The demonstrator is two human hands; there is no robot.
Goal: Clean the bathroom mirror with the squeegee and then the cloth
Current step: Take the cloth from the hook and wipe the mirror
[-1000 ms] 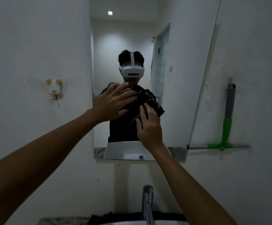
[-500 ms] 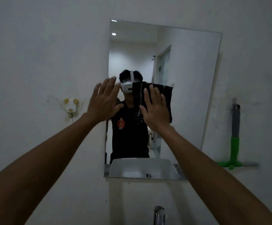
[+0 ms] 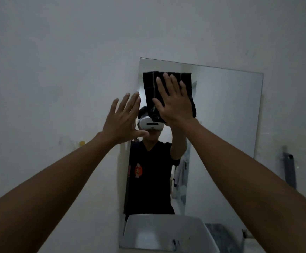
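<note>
While pressed flat on mirror (image 3: 221,115), dark cloth (image 3: 187,84), faint pale stripes, right hand (image 3: 176,105) fingers spread

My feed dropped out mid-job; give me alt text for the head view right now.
The right hand presses a black cloth flat against the upper left of the wall mirror. The left hand is raised, fingers spread, at the mirror's left edge.

Right hand (image 3: 174,105) presses dark cloth (image 3: 167,92) seemingly flat against mirror (image 3: 227,114).
</note>
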